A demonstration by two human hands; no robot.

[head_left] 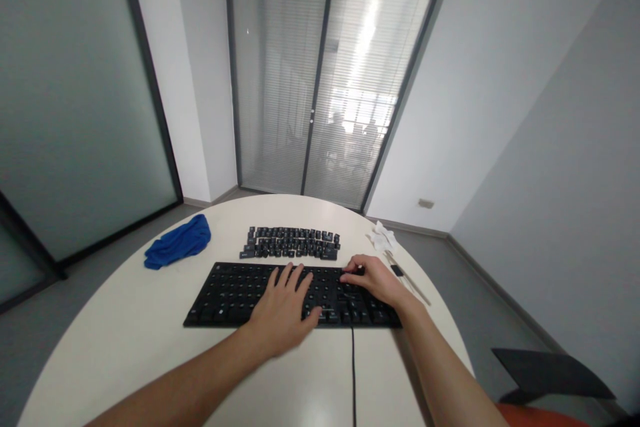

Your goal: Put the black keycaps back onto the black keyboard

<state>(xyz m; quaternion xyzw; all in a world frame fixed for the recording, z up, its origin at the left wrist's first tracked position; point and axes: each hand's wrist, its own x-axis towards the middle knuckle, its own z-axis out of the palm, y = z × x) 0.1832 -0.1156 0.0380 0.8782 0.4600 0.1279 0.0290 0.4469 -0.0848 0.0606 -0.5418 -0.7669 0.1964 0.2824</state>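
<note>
Head view (worn), looking forward and down.

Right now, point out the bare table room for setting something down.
Bare: the table left of the keyboard, nearer than the blue cloth; the far rim behind the keycaps. Crowded: right of the keyboard, with tissue and tools.

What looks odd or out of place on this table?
The keycaps lie loose in rows on the table behind the keyboard, not on it. A crumpled white tissue sits near the right hand.
</note>
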